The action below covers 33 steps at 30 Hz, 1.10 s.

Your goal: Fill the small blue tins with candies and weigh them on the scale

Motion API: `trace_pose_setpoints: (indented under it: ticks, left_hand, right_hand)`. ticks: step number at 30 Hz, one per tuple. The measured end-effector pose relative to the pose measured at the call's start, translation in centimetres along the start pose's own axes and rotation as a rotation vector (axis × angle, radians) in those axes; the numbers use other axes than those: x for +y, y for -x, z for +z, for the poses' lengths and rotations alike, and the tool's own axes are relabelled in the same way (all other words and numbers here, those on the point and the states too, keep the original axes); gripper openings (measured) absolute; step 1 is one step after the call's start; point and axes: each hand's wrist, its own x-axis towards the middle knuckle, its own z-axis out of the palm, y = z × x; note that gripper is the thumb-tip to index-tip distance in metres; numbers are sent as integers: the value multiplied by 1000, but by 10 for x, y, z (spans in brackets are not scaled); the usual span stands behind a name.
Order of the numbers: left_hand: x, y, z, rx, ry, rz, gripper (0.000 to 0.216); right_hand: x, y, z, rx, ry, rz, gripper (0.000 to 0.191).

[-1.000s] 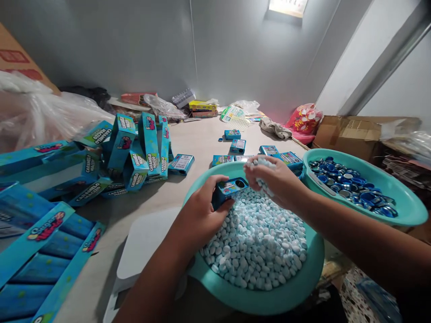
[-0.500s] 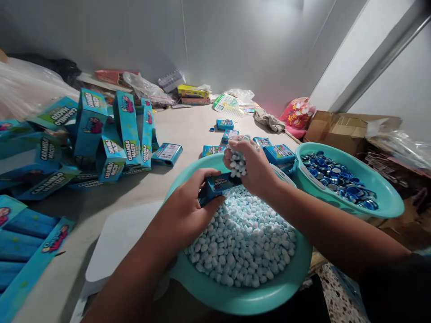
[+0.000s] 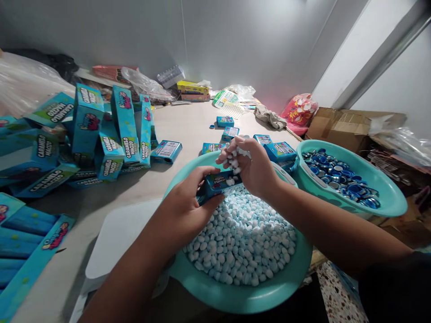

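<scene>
At the far left I see flat blue cartons [image 3: 23, 244] lying at the edge of the table [image 3: 188, 130], and behind them a heap of folded blue display boxes [image 3: 101, 130], some upright, some tipped against each other. A single small blue box [image 3: 166, 151] lies just beside that heap. A white board [image 3: 116, 237] sits on the table near my left forearm.

My left hand [image 3: 183, 211] is wrapped around a small blue box [image 3: 218, 183], thumb on top and fingers underneath, holding it tilted over the near rim of a teal basin [image 3: 235, 298]. The basin is heaped with pale blue-and-white candies [image 3: 245, 237], and the box hangs just above the heap, at its far left side. A few candies rest on the open end of the box.

My right hand [image 3: 252, 168] is directly over that open end, fingers loosely curled around a small handful of candies [image 3: 235, 154], some showing between the fingertips. The two hands are nearly touching across the box.

Beyond them several more small boxes [image 3: 279, 150] lie scattered on the table. Further right stands a second teal basin [image 3: 387, 206], filled with blue and silver caps [image 3: 340, 177], its rim close to the first basin. Behind it are a cardboard box [image 3: 340, 128] and a red patterned bag [image 3: 301, 110].
</scene>
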Motion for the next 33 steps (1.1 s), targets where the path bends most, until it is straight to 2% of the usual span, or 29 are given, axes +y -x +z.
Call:
trace_pose_setpoints:
  ticks: [5, 10, 12, 15, 19, 22, 25, 33]
  left_hand:
    - [0, 0, 0, 17, 2, -1, 44]
    - [1, 0, 0, 20, -28, -38, 44]
    - [2, 0, -1, 20, -44, -55, 43]
    - [3, 0, -1, 24, -49, -61, 42]
    - [3, 1, -1, 38, -69, -77, 43]
    - [4, 1, -1, 40, -72, -83, 42]
    - [8, 0, -2, 30, -43, -96, 40]
    - [11, -2, -1, 3, -45, -186, 43]
  right_hand:
    - [-3, 4, -1, -44, 3, 39, 36]
    - [-2, 7, -4, -57, -47, -35, 33]
    - [-4, 8, -8, -69, 47, -79, 36]
    - [-13, 12, -15, -129, 342, -152, 38]
    - [-22, 15, -23, -151, 626, -268, 24]
    - [-24, 12, -28, -333, 750, -364, 16]
    - [-22, 10, -31, -483, 855, -437, 19]
    - [-26, 14, -37, -492, 977, -404, 14]
